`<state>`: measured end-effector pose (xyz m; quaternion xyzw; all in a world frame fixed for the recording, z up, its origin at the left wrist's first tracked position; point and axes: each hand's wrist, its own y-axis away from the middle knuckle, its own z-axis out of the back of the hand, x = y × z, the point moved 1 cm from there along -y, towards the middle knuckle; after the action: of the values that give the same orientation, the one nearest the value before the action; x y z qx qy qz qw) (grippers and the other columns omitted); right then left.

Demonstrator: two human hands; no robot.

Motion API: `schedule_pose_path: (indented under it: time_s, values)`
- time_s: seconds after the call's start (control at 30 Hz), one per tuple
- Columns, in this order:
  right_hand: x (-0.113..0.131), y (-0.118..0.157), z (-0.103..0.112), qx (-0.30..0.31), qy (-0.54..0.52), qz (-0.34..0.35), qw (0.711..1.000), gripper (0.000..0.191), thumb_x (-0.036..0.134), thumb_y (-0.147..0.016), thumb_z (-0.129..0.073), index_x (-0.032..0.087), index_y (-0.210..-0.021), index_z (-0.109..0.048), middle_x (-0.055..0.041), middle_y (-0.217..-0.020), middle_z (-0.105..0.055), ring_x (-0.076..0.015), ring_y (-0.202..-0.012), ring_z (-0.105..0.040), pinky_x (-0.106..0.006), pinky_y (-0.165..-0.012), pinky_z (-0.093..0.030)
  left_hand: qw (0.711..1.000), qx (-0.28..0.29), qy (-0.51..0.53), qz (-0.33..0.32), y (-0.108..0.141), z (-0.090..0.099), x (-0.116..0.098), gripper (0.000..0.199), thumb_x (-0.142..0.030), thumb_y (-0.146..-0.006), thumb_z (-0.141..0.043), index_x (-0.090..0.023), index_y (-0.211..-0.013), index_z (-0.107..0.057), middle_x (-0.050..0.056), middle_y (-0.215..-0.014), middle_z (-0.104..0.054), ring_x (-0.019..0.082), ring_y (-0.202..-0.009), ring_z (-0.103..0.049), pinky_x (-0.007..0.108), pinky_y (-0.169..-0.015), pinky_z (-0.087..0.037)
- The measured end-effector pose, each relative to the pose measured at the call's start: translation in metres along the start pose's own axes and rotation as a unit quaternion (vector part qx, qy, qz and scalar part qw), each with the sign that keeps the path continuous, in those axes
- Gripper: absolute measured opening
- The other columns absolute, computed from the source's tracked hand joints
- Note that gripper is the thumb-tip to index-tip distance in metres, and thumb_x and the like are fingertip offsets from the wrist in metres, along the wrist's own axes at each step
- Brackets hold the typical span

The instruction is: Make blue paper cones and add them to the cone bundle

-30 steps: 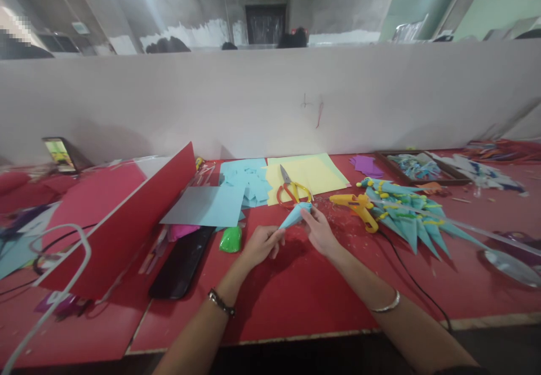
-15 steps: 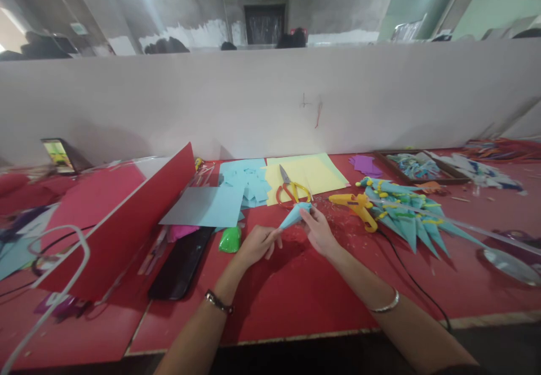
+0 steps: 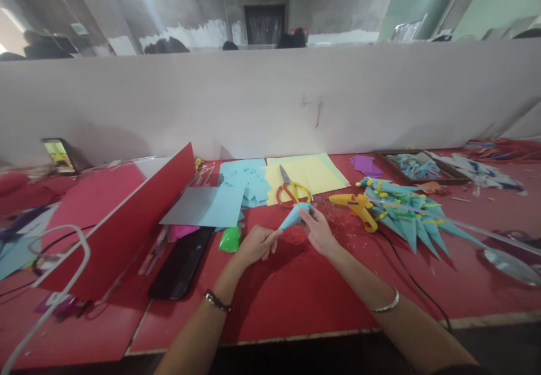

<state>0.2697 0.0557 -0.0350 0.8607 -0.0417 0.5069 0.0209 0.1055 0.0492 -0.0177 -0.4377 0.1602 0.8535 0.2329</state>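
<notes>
A light blue paper cone (image 3: 292, 217) is held between my two hands, just above the red tabletop. My left hand (image 3: 257, 243) pinches its narrow tip. My right hand (image 3: 318, 231) grips the wide end, fingers closed on the paper. Directly behind the cone lie scissors (image 3: 292, 188) with red and yellow handles, partly on yellow paper sheets (image 3: 321, 173). To the right of my right hand rests a yellow glue gun (image 3: 357, 207), beside a cluster of blue paper cones (image 3: 408, 217) with yellow bits on them.
Small blue paper pieces (image 3: 249, 183) and a blue sheet (image 3: 207, 206) lie left of the scissors. Nearer are a green lump (image 3: 230, 240) and a black phone-like slab (image 3: 181, 265). A red board (image 3: 127, 228) leans at left. A tray (image 3: 450, 175) stands back right; a white partition (image 3: 253, 99) runs behind.
The fingers of my left hand have curled in slightly at the cone's tip. Otherwise the cone, my right hand and the things on the table look the same.
</notes>
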Motion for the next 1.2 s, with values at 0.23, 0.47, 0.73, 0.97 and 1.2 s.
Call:
schedule_pose_path:
  time_s: [0.23, 0.47, 0.73, 0.97, 1.2]
  values:
    - [-0.0006, -0.0004, 0.0003, 0.001, -0.018, -0.01, 1.0, 0.03, 0.038, -0.054, -0.071, 0.019, -0.075, -0.06, 0.0025, -0.072, -0.059, -0.0101, -0.065, -0.05, -0.023, -0.062, -0.042, 1.0, 0.006, -0.02, -0.004, 0.0004, 0.0002, -0.002, 0.054, -0.047, -0.084, -0.027, -0.016, -0.043, -0.043, -0.005, -0.027, -0.039, 0.005, -0.027, -0.037, 0.017, -0.043, -0.033]
    - [-0.0013, -0.0008, 0.0001, 0.007, -0.026, -0.015, 1.0, 0.028, 0.037, -0.055, -0.071, 0.02, -0.074, -0.06, 0.0041, -0.069, -0.059, -0.009, -0.062, -0.05, -0.023, -0.061, -0.042, 1.0, 0.004, -0.025, -0.005, 0.0008, 0.0011, -0.0013, 0.055, -0.049, -0.084, -0.027, -0.016, -0.043, -0.044, -0.005, -0.028, -0.041, 0.005, -0.029, -0.039, 0.016, -0.044, -0.033]
    - [-0.0042, -0.0017, 0.0016, 0.013, -0.048, -0.027, 0.998, 0.029, 0.035, -0.054, -0.073, 0.02, -0.076, -0.06, 0.0037, -0.074, -0.06, -0.009, -0.066, -0.051, -0.023, -0.063, -0.043, 1.0, 0.005, -0.023, 0.007, 0.001, 0.0007, -0.0025, 0.056, -0.048, -0.084, -0.026, -0.016, -0.041, -0.042, -0.005, -0.028, -0.039, 0.005, -0.028, -0.039, 0.016, -0.041, -0.033]
    - [-0.0002, 0.0, -0.0017, 0.032, -0.065, -0.038, 0.997, 0.027, 0.032, -0.053, -0.074, 0.019, -0.071, -0.06, 0.0052, -0.064, -0.055, -0.007, -0.059, -0.048, -0.021, -0.06, -0.041, 0.998, -0.002, -0.032, -0.049, -0.0013, 0.0018, -0.001, 0.052, -0.044, -0.085, -0.03, -0.013, -0.053, -0.058, -0.003, -0.034, -0.046, 0.005, -0.035, -0.044, 0.015, -0.047, -0.034]
    - [-0.0015, 0.002, -0.0026, 0.087, 0.0, -0.027, 0.996, 0.027, 0.033, -0.057, -0.071, 0.02, -0.077, -0.059, 0.0039, -0.069, -0.057, -0.0094, -0.064, -0.051, -0.024, -0.066, -0.043, 0.997, -0.034, -0.038, -0.058, -0.0016, 0.0016, 0.0, 0.047, -0.044, -0.083, -0.034, -0.012, -0.063, -0.061, -0.004, -0.038, -0.046, 0.006, -0.038, -0.041, 0.017, -0.046, -0.031]
